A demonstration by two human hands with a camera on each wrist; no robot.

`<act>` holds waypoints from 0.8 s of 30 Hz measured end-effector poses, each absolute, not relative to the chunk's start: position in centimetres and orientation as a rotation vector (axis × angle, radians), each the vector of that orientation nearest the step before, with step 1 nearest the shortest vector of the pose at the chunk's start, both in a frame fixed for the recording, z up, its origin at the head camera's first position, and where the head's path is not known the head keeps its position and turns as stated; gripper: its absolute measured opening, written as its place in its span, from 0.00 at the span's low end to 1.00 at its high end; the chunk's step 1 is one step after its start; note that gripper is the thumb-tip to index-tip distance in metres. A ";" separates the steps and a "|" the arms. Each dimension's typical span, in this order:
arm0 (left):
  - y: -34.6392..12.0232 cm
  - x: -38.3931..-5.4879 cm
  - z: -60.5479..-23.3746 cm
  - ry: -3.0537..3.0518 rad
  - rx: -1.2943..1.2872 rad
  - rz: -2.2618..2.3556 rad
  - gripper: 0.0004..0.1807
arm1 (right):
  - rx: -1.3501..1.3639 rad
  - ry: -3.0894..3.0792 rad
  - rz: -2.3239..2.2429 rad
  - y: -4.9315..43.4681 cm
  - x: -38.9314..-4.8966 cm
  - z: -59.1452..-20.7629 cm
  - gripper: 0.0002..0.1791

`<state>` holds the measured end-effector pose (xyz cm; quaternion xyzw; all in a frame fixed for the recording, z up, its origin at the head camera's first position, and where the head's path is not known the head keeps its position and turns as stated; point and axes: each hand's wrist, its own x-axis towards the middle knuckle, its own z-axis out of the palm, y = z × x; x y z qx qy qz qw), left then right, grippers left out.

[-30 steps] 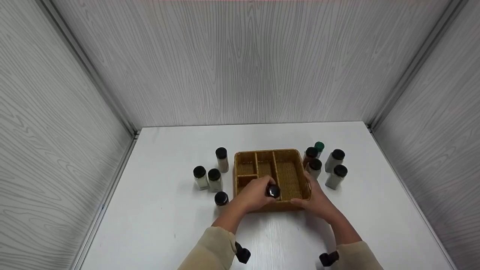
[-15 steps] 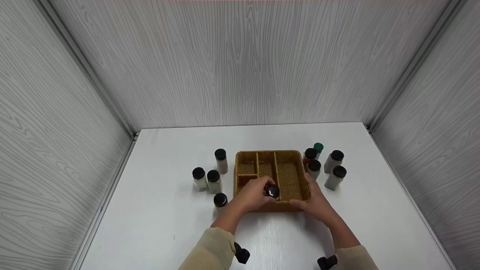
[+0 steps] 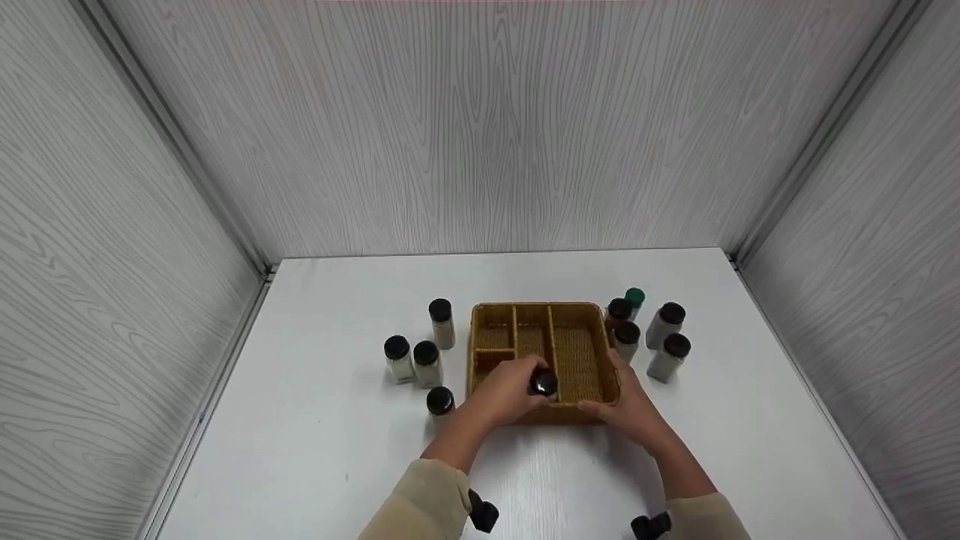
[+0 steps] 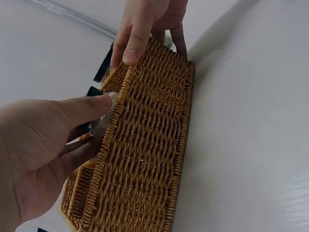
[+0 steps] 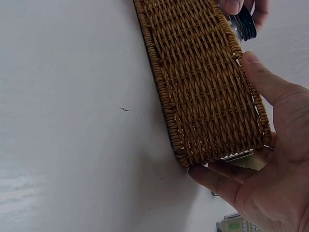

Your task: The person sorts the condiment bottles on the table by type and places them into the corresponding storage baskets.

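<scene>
My left hand [image 3: 506,391] pinches a small clear jar with a black cap [image 3: 544,383] at the near side of a brown woven basket [image 3: 540,415]. In the left wrist view the thumb presses on the clear jar [image 4: 102,123] just inside the basket's rim; its base is hidden. The basket is split into several compartments by dividers. My right hand [image 3: 636,409] grips the basket's near right corner. In the right wrist view its thumb lies on the rim of the basket wall [image 5: 203,82], with fingers around the end wall.
Several black-capped jars stand left of the basket, among them a pale-filled one [image 3: 399,360] and one behind it [image 3: 442,322]. Right of the basket are more black-capped jars [image 3: 667,358] and a green-capped one [image 3: 635,295]. Grey wood-grain panels [image 3: 480,127] enclose the white table [image 3: 337,300].
</scene>
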<state>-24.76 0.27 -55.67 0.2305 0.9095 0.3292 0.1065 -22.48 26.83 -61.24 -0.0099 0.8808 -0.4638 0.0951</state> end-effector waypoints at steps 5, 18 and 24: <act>-0.4 -24.6 -55.4 2.671 0.690 0.993 0.32 | -0.043 2.611 -1.381 26.8 -22.5 -61.3 0.67; -5.4 -24.5 -54.0 2.609 0.545 1.295 0.16 | -0.010 2.590 -1.394 26.7 -22.5 -61.2 0.67; -8.5 -24.4 -54.0 2.600 0.482 1.364 0.15 | -0.027 2.597 -1.403 26.8 -22.5 -61.2 0.66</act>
